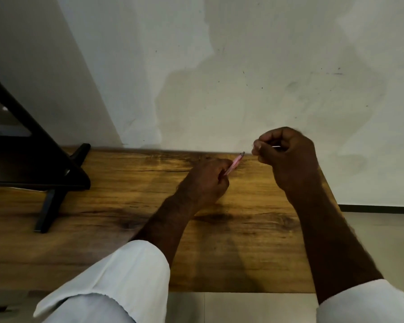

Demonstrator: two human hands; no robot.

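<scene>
My left hand (208, 180) grips a thin pink pen (234, 164) low over the wooden table (126, 229). The pen points up and to the right, and its small grey tip lies near the table's back edge. My right hand (287, 157) is raised just right of that tip, fingers curled, and pinches a small thin pale piece (275, 147) that shows only as a sliver between the fingers. A small gap separates the pen tip from my right fingertips. Both forearms come out of rolled white sleeves.
A black stand with splayed legs (51, 183) holds a dark slanted panel at the table's left. A white wall (243, 78) rises directly behind the table. The table's right edge ends near my right forearm, with pale floor (383, 241) beyond.
</scene>
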